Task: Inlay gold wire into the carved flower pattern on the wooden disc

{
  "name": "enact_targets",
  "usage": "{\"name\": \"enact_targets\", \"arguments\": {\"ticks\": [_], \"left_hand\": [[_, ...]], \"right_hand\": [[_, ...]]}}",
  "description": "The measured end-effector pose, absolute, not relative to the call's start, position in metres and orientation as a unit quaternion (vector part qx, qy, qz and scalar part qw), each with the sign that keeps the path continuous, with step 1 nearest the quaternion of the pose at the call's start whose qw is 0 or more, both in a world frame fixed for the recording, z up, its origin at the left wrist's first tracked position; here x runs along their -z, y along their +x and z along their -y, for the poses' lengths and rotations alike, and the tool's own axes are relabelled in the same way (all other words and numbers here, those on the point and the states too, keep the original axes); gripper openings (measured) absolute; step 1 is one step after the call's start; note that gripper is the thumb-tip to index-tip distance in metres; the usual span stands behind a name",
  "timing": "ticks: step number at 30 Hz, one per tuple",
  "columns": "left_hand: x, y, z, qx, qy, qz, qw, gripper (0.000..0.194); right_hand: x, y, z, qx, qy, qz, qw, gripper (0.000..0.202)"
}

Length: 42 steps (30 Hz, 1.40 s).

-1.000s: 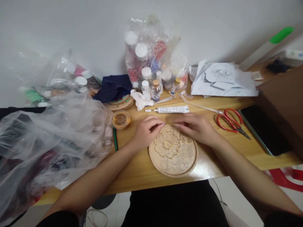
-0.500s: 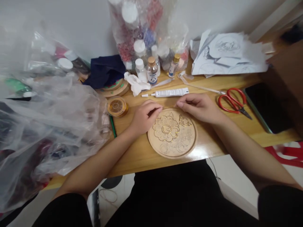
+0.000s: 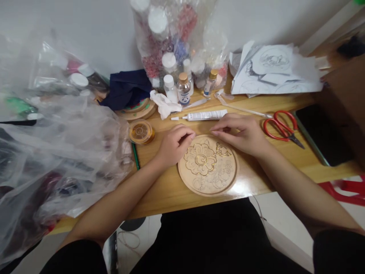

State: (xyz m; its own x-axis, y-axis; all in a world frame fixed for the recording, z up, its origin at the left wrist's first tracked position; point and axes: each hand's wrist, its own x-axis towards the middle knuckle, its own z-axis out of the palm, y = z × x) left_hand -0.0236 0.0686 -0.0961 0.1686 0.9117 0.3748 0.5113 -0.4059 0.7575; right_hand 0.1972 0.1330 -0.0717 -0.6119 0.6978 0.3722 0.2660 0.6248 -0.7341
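soft even light, blurred warped edges

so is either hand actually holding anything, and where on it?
Cannot tell a grip. Left hand and right hand rest fingertips at the far rim of the carved wooden disc; any fine strand between them is unresolvable.

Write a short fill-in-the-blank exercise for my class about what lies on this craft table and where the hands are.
1. Both hands, left hand and right hand, rest at the far edge of a round wooden disc carved with a ____ pattern.
2. The scissors right of the hands have ____ handles.
3. Just beyond the hands lies a white ____ of glue.
4. The spool lies to the ____ of the disc.

Missing words: flower; red; tube; left
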Motion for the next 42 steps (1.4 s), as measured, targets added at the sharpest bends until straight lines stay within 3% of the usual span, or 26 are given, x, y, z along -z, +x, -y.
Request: {"name": "enact_targets", "arguments": {"ticks": [11, 27, 36, 42], "left_hand": [[0.099, -0.023, -0.068, -0.414, 0.748, -0.478, 0.204, 0.014], [0.095, -0.019, -0.06, -0.368, 0.799, -0.47, 0.066, 0.026], [0.096, -0.018, -0.058, -0.358, 0.802, -0.474, 0.057, 0.016], [0.095, -0.018, -0.059, -0.355, 0.788, -0.498, 0.076, 0.016]], "right_hand": [[0.078, 0.192, -0.125, -0.288, -0.303, 0.85, 0.32, 0.011], [0.074, 0.187, -0.121, -0.238, -0.266, 0.879, 0.317, 0.011], [0.075, 0.187, -0.119, -0.235, -0.259, 0.88, 0.323, 0.008], [0.082, 0.198, -0.132, -0.184, -0.425, 0.828, 0.314, 0.022]]}}
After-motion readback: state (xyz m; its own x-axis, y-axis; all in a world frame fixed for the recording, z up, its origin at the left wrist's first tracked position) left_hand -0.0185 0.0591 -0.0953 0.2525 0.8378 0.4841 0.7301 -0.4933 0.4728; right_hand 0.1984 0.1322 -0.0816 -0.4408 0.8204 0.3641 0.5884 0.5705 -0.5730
